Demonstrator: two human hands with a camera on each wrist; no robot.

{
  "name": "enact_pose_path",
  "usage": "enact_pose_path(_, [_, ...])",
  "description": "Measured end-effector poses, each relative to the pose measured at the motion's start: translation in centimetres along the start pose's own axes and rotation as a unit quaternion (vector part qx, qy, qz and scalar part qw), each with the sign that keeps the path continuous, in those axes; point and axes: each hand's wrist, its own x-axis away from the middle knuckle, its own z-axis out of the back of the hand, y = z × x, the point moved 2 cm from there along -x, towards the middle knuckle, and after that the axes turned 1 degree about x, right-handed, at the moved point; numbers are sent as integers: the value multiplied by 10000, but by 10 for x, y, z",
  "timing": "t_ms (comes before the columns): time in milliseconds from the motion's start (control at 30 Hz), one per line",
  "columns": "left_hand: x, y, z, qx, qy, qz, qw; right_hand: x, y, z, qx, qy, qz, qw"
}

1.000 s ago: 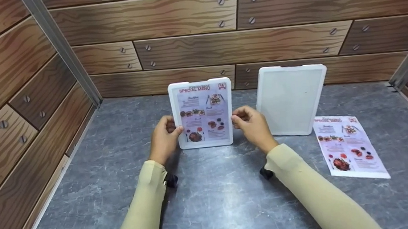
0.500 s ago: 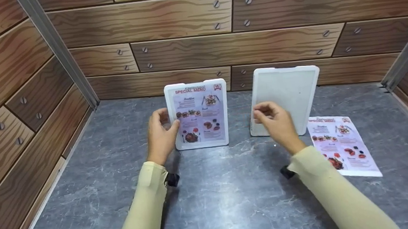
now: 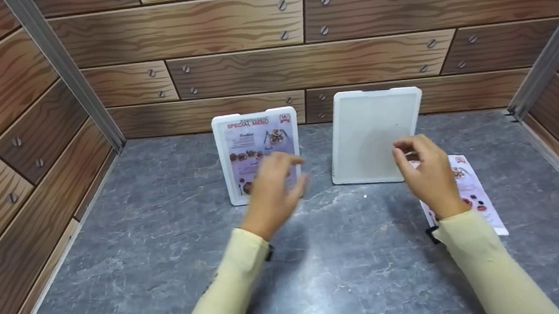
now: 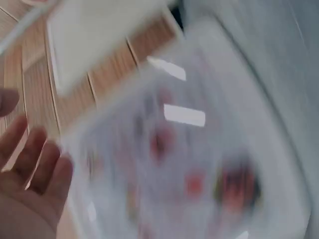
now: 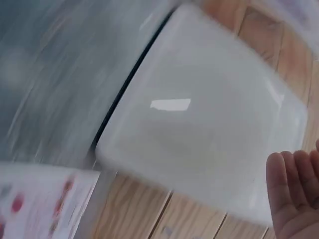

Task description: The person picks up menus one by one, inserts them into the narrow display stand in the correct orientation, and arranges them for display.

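A white-framed menu stand (image 3: 234, 150) with a printed special menu in it stands upright left of the middle. My left hand (image 3: 275, 195), blurred and holding nothing, passes in front of its lower right part with relaxed fingers. To the right, a second white stand (image 3: 370, 135) stands upright with a plain pale panel. Near its lower right edge is my right hand (image 3: 428, 175), fingers loosely bent and nothing in them; the right wrist view shows these fingers (image 5: 291, 184) beside the pale panel. A loose printed menu sheet (image 3: 485, 205) lies flat, partly hidden by the right hand.
The grey marbled tabletop (image 3: 143, 267) carries both stands and the sheet. Wood-patterned walls (image 3: 233, 73) close off the back and sides, with grey metal posts (image 3: 60, 69) in the corners.
My right hand has left the filled stand's right edge and moved right, past the plain stand towards the loose sheet. My left hand has let go of the filled stand and moved right.
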Motion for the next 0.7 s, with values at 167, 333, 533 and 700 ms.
enact_pose_path(167, [-1, 8, -41, 1620, -970, 1135, 9754, 3, 15, 10, 105, -9, -561, 9984])
enact_pose_path(333, [-6, -1, -75, 2817, -1003, 2060, 9317, 6, 24, 11, -54, -448, -1631, 9856])
enact_pose_path(533, [-10, -9, -99, 3149, -1218, 2654, 9031, 6, 30, 7, -298, -1260, -1991, 9714])
enact_pose_path(700, [-15, -11, -112, 3269, -1447, 2680, 8946, 4, 35, 6, -719, -1399, -2281, 9609])
